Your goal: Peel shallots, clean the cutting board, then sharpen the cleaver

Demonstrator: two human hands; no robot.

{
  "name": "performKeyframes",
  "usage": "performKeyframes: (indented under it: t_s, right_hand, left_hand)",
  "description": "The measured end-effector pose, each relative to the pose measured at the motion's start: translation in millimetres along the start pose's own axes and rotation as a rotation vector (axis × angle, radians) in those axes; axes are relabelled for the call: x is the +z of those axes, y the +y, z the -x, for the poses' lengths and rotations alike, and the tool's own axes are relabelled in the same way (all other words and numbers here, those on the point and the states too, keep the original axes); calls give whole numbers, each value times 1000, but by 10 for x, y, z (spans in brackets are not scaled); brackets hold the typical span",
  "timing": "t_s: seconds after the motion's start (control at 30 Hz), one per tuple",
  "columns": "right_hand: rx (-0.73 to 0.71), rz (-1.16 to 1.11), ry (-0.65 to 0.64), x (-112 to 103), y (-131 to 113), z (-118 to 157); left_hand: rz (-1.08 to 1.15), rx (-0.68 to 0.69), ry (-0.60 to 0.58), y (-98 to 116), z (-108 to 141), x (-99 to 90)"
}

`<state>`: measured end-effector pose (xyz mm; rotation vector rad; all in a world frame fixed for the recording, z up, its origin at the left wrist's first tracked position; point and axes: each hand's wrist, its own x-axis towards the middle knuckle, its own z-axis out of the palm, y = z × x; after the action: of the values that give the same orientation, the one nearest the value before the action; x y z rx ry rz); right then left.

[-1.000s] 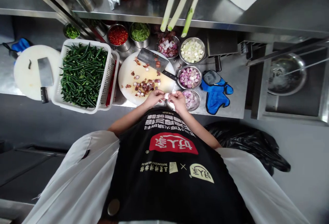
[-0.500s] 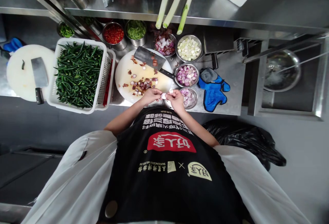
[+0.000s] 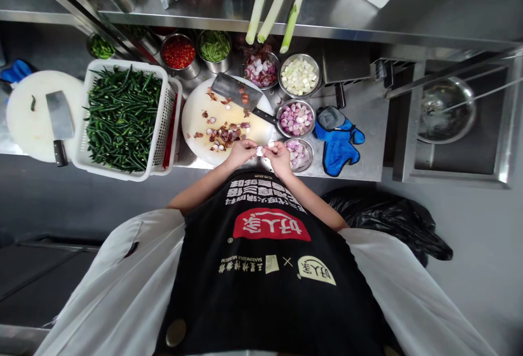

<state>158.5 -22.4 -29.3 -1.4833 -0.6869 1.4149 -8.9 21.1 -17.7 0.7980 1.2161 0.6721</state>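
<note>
Both hands meet at the near right edge of the round white cutting board (image 3: 194,108). A small pale shallot (image 3: 259,151) is pinched between the fingertips of my left hand (image 3: 242,152) and my right hand (image 3: 278,158). Brown shallot skins and trimmed ends (image 3: 225,136) lie scattered on the board. A cleaver (image 3: 237,91) rests across its far side, the handle reaching a bowl of peeled shallots (image 3: 296,118). Right beside my right hand stands another bowl of shallots (image 3: 299,154). Farther back is a bowl of unpeeled-looking purple shallots (image 3: 261,70).
A white basket of green chilies (image 3: 122,119) stands left, past it a second board (image 3: 24,111) with a cleaver (image 3: 60,116). Cut white pieces fill a bowl (image 3: 300,75). Blue gloves (image 3: 339,141) lie right, near a sink (image 3: 457,163). Leeks (image 3: 278,5) overhang the shelf (image 3: 327,32).
Both hands stay together on the shallot, with only a small shift of the fingers. The whole view has slid slightly.
</note>
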Motion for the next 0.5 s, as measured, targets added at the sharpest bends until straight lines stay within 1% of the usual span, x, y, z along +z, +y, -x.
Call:
performKeyframes:
  t_s: [0.17,0.23,0.33,0.4,0.5]
  right_hand:
    - [24,3,24,10,22,9]
    - [36,54,39,15,18,19]
    - [50,137,51,16,5,29]
    - [89,134,46,12,-7,35]
    - [185,52,27,5,-32,50]
  left_hand:
    - [-1,-1,-22,-36,-14,-4]
    - [-40,38,-11,-56,-13,12]
    - [-138,136,0,-101,5,54]
    - [-218,168,-9,-135,19,76]
    - [-313,169,-42,-173,23,84]
